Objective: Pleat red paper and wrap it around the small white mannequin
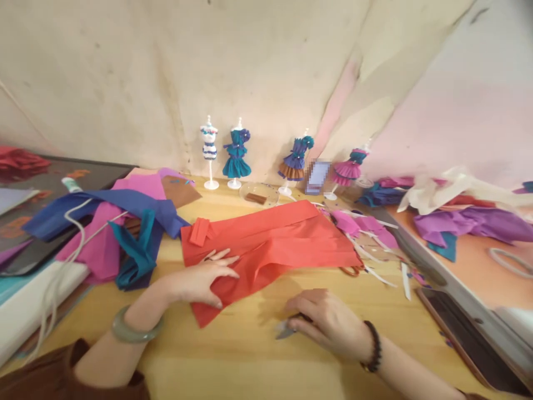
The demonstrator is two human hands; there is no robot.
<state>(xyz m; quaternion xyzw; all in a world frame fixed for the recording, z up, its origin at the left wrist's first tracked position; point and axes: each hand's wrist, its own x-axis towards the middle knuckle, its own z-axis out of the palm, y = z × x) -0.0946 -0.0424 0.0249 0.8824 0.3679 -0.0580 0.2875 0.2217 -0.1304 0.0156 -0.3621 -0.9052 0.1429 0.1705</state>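
A large red sheet (287, 244) of thin, creased paper or cloth is spread across the wooden table, with a small folded red strip (201, 231) on its upper left. My left hand (206, 279) rests on the sheet's lower left part, fingers spread. Just below the sheet and apart from it, my right hand (322, 319) is closed around scissors (286, 330). Their grey blades point left; the handles are mostly hidden by my fingers.
Several small dress forms (236, 158) stand along the wall beside a clear dish (270, 193). Coloured sheets (108, 233) and a white cord (70, 250) lie left. Pink scraps (366, 228) and white strips (406, 280) lie right, near a dark phone (466, 333).
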